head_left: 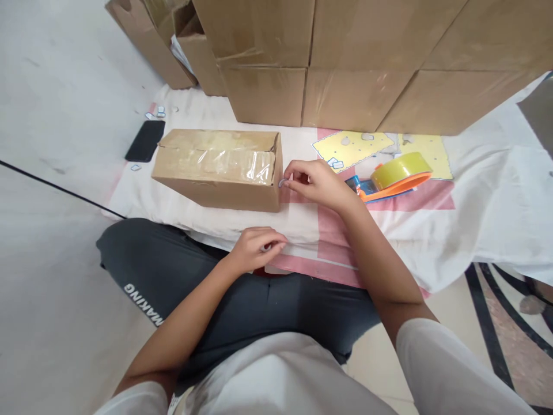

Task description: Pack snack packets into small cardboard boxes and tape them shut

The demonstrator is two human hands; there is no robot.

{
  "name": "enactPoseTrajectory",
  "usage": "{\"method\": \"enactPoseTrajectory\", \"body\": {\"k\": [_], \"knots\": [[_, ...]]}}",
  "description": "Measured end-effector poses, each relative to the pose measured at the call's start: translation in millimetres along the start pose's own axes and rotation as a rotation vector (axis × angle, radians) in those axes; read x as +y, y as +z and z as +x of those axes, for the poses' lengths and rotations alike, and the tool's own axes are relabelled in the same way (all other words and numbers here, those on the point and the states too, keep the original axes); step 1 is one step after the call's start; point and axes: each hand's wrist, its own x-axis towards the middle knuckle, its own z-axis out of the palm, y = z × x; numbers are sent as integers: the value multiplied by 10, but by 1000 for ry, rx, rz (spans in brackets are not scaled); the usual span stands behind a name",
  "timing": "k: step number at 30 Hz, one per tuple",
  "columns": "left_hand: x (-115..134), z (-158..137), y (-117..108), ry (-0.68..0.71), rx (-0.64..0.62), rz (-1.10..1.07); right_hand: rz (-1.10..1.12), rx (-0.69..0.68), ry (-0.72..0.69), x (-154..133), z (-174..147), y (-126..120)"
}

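Observation:
A closed brown cardboard box (216, 187) with shiny clear tape over its top lies in front of me on the sheet. At its right end, my right hand (311, 181) pinches a small white sticker (283, 182) between thumb and fingers, touching or very close to the box's end face. My left hand (258, 249) rests near the sheet's front edge, below the box and apart from it. Its fingers are loosely curled, with a small gap between thumb and forefinger, and I see nothing held there. Right of my right hand lies an orange-and-blue tape dispenser (389, 187) with a yellowish tape roll (401, 170).
Stacked, taped cardboard boxes (345, 98) stand along the back. Opened boxes (151, 40) lean at the back left, by the white wall (52, 115). A black phone (146, 141) lies left of the box, near several small stickers (161, 110). Patterned white cloth (484, 190) covers the surface.

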Motion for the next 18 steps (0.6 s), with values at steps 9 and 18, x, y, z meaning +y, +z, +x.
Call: {"method": "enactPoseTrajectory", "body": {"k": [9,18], "knots": [[-32,-3,28,95,-152,163,96,-23,0,59,26,80],[11,31,38,107,-154,191,136,-32,19,53,31,111]]}}
